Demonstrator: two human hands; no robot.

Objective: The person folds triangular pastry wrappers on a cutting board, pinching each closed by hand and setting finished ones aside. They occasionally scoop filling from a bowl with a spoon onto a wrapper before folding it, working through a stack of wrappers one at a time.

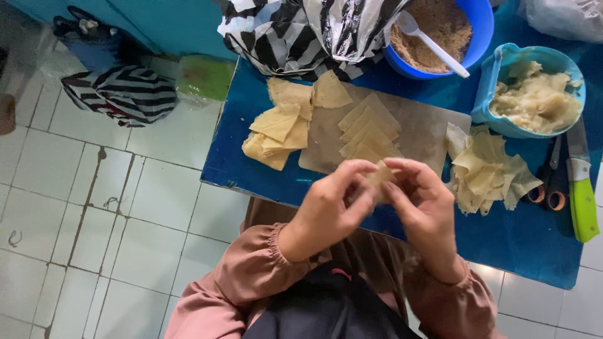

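Pale yellow dough, a small folded wrapper [380, 174], sits pinched between both hands above the near edge of the blue table [515, 242]. Left hand [330, 210] clasps it with thumb and fingertips; right hand [424, 204] presses in from the other side, fingers curled tight on the same piece. Behind them, a cutting board [427, 129] carries a row of fanned square wrappers [370, 135]. More wrappers [279, 129] lie stacked at the board's left end, crumpled scraps [487, 176] at its right. Toward the far edge stand a blue bowl of brown crumbs [440, 31] with a white spoon [430, 41] and a light blue tub of mash [534, 94]. Green-handled knife [581, 194] lies along the right edge.
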